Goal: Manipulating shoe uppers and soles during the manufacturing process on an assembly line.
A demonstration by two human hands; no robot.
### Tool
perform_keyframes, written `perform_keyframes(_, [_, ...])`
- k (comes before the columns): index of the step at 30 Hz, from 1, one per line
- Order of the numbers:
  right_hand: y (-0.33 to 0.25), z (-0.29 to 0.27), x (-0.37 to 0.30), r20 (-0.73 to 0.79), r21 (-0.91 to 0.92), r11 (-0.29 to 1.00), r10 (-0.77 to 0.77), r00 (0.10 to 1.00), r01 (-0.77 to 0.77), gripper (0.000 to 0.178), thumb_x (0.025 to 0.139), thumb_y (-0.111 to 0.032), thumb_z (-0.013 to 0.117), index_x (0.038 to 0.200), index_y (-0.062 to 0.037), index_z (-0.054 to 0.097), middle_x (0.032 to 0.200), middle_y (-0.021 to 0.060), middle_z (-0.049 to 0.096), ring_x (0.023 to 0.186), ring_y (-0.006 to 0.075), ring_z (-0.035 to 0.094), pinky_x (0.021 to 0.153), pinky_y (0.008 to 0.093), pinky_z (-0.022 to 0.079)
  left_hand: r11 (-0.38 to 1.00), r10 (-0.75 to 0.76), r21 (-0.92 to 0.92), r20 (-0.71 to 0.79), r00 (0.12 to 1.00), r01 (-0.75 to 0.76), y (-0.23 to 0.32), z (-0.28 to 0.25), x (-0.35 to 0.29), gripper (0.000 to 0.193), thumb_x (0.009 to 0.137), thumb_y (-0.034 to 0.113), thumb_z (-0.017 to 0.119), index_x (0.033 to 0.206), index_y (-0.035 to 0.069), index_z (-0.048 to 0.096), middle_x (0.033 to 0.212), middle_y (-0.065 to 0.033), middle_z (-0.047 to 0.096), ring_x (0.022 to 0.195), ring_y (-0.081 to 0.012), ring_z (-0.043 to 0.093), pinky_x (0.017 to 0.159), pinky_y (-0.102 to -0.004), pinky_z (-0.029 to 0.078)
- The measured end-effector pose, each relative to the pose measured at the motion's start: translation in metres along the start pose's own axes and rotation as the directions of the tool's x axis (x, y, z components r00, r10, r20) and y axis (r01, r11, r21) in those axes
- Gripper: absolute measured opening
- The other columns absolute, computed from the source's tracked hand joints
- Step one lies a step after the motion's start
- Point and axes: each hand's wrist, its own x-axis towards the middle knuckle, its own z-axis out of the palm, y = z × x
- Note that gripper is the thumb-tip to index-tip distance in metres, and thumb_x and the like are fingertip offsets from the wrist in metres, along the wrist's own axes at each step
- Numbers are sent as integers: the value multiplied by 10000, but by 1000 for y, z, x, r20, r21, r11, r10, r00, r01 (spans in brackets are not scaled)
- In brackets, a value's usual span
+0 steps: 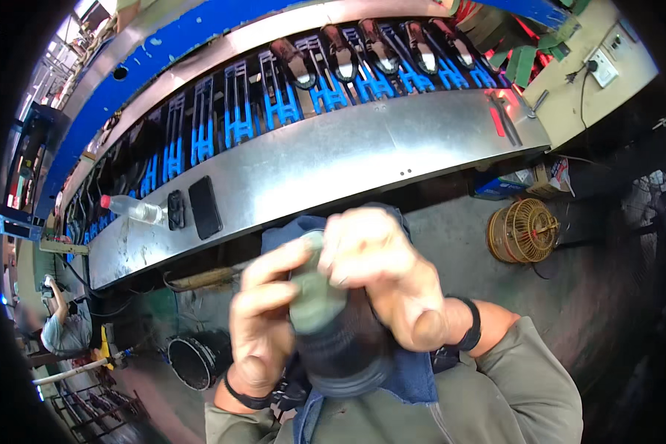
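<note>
Close in front of my body I hold a dark, cylinder-shaped container with a green-grey rounded top, smeared by motion; its exact kind does not show. My left hand wraps round its left side, fingers closed on the green-grey part. From the right, my right hand closes over the upper end with curled fingers. Both palms partly hide the container. Black bands circle both wrists. Beyond the hands runs a metal bench top. On its left part lie a black phone, a small black object and a clear bottle with a red cap.
Blue holders line a conveyor behind the bench, several carrying brown shoes. A red-handled tool lies at the bench's right end. On the floor stand a round wicker cage and a black bucket. Another person is far left.
</note>
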Motion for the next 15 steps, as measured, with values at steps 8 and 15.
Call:
perform_keyframes(8, [28,2,-13,-209,-520,741,371,905,-424,631,953,-222,643,1477,48,418,1423,273,520,1350,380,505,1135,396,376,945,-176,195,-376,910,263,-69,-21,-8,754,929,368,691,1495,-2,359,1349,-118,518,1251,-218,500,1096,-357,374])
perform_keyframes(15, [-27,6,-112,-80,-632,476,745,662,-612,639,1020,-350,520,1520,4,340,1500,285,403,1404,419,410,1125,434,404,688,-723,-604,-525,448,402,-93,-42,-73,755,975,666,461,1317,3,574,1233,-169,650,1106,-288,646,974,-415,536])
